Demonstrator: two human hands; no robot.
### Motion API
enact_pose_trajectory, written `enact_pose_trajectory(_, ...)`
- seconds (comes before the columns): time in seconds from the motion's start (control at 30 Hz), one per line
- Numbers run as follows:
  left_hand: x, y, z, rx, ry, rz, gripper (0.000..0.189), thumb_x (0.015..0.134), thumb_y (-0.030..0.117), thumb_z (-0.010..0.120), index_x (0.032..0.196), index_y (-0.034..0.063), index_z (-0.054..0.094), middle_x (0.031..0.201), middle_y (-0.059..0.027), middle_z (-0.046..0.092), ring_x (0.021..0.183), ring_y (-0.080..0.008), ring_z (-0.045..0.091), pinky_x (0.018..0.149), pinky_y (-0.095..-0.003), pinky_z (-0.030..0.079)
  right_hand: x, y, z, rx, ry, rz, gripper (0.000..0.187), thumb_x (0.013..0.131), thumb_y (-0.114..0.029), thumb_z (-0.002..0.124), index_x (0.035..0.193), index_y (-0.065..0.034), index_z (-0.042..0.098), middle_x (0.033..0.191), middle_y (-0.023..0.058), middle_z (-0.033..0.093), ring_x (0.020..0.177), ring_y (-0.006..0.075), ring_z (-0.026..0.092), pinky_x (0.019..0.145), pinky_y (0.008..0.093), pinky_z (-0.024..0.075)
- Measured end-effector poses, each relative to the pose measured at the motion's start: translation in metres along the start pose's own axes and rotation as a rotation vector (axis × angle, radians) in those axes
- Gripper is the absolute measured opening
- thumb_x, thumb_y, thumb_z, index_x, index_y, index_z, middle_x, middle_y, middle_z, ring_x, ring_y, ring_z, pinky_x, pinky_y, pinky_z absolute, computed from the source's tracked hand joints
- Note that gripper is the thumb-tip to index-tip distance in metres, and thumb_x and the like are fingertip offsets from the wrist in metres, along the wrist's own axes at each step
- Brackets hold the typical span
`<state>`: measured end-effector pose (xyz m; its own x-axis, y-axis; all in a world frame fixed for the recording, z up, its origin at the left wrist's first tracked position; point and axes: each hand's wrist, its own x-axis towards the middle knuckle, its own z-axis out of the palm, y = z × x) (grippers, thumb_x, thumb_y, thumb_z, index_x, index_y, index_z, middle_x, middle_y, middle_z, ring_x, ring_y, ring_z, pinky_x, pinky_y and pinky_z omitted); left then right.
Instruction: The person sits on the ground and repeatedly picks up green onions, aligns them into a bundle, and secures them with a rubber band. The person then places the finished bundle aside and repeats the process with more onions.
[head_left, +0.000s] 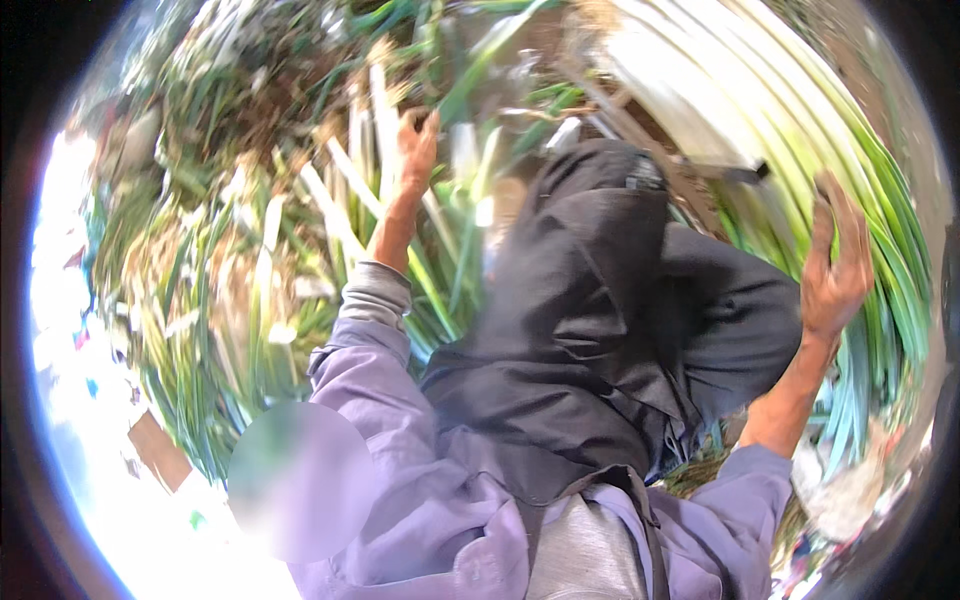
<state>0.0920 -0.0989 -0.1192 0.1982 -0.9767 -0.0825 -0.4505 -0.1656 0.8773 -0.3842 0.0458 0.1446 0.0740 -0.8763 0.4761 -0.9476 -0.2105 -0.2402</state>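
Note:
My left hand (417, 150) reaches forward among leeks, its fingers curled. A long green leaf (480, 71) passes right by its fingertips; blur hides whether the fingers grip it. Beside that forearm, several loose leeks (337, 206) with white stalks and rooty ends lie at angles. My right hand (840, 262) is over the green part of a large, neatly laid row of leeks (750, 82), fingers apart and nothing visible in them. To the left of that hand, a flat strip with a black end (750, 172) lies against the leeks.
My bent legs in dark trousers (592, 300) fill the middle. Between them and the leek row runs a brown wooden piece (637, 120). A heap of leeks and trimmings (217, 255) spreads on the left. A pale sack-like thing (844, 487) lies at lower right.

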Motion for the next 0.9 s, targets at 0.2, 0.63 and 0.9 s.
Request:
enact_pose_trajectory(0.2,-0.085,-0.162,-0.107,0.187,0.229,-0.376,0.031,0.099,0.027,0.070,0.112,-0.0017,0.073,0.092,-0.0121,0.075,0.083,-0.0185,0.070,0.077,-0.0339,0.055,-0.018,0.006,0.017,0.144,-0.118,0.239,0.029,0.104,-0.007,0.064,0.132,-0.0041,0.071,0.116,0.0129,0.077,0.098,0.0204,0.076,0.086,0.0329,0.0607)
enact_pose_trajectory(0.63,-0.108,-0.215,-0.066,0.500,0.356,-0.590,0.077,0.081,0.033,0.086,0.139,-0.0031,0.051,0.138,-0.0303,0.043,0.119,-0.0471,0.057,0.105,-0.0511,0.048,-0.007,0.011,0.032,0.110,-0.326,0.251,0.030,0.105,-0.011,0.063,0.133,-0.0007,0.068,0.129,0.0097,0.074,0.100,0.0184,0.073,0.085,0.0331,0.0615)
enact_pose_trajectory(0.9,-0.116,-0.203,-0.086,0.615,0.264,-0.441,0.045,0.087,0.017,0.060,0.124,-0.0081,0.058,0.115,-0.0358,0.058,0.112,-0.0512,0.058,0.107,-0.0547,0.044,-0.007,0.021,0.030,0.033,-0.505,0.440,0.038,0.108,-0.021,0.061,0.144,-0.0107,0.064,0.121,0.0120,0.074,0.098,0.0179,0.071,0.088,0.0333,0.0574)
